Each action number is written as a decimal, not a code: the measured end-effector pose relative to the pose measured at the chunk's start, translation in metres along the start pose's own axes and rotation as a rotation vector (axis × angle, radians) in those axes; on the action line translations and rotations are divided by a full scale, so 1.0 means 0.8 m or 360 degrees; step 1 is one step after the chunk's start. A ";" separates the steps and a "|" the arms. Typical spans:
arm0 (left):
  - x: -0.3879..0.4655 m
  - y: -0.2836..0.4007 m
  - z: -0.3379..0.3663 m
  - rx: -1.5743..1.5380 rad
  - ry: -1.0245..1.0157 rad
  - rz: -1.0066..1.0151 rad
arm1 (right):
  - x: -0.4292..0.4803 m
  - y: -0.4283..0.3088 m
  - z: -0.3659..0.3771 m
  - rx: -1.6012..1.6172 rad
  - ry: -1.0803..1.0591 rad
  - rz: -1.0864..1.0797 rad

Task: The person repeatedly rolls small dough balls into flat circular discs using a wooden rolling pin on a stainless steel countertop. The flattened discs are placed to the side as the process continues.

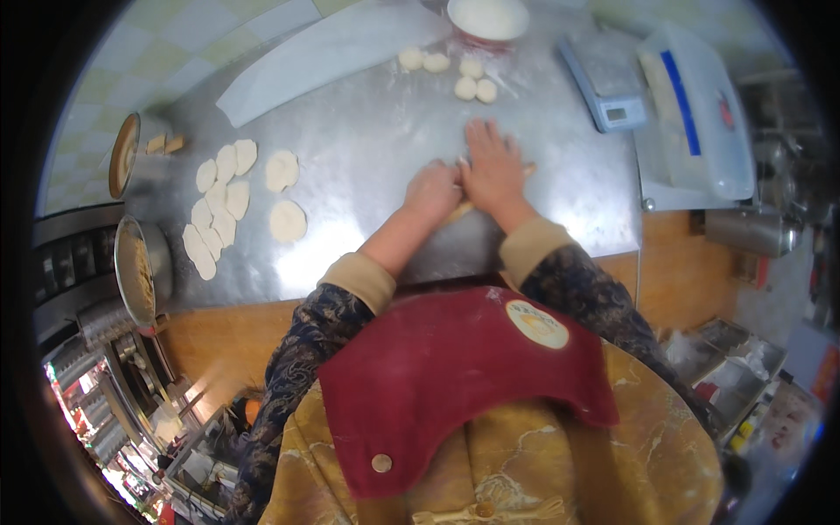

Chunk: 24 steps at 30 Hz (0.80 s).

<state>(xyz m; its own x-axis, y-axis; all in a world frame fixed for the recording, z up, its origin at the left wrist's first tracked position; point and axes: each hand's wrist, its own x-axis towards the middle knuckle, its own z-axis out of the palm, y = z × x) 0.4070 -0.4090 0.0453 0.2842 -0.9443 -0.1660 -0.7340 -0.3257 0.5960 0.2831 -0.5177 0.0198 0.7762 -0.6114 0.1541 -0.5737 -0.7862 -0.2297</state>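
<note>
My right hand (pixel 493 169) lies palm down on a thin wooden rolling pin (pixel 462 211), its fingers stretched forward over the metal worktop (pixel 367 144). Both ends of the pin show past the hand. Beside it, touching or nearly so, my left hand (pixel 432 190) is curled with bent fingers. Whatever lies under the two hands is hidden. Left of them are two round flat dough discs (pixel 288 221). Farther left, several flat dough pieces (pixel 224 226) lie in an overlapping cluster. Beyond my fingers sit several dough balls (pixel 466 88) in two small groups.
A white bowl (pixel 489 18) stands at the far edge, near a white sheet (pixel 328 59). Right are a digital scale (pixel 617 113) and a translucent plastic bin (pixel 712 125). At the left edge stand a metal bowl of filling (pixel 142 272) and a metal pot (pixel 125 156).
</note>
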 end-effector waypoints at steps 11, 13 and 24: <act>-0.026 -0.014 -0.034 -0.0227 -0.0290 -0.0267 | -0.006 -0.024 0.003 0.0060 0.0007 -0.0038; -0.044 -0.046 -0.021 -0.0204 -0.0128 -0.0191 | -0.056 -0.016 -0.018 0.0072 -0.0149 -0.0111; -0.071 -0.066 -0.032 -0.0572 -0.0147 -0.0450 | -0.045 -0.040 -0.007 0.0088 -0.0219 -0.0197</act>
<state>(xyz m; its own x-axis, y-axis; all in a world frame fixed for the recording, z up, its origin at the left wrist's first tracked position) 0.4454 -0.3370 0.0432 0.3743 -0.8265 -0.4205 -0.3709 -0.5490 0.7490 0.2721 -0.4708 0.0271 0.8705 -0.4893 0.0526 -0.4593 -0.8462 -0.2702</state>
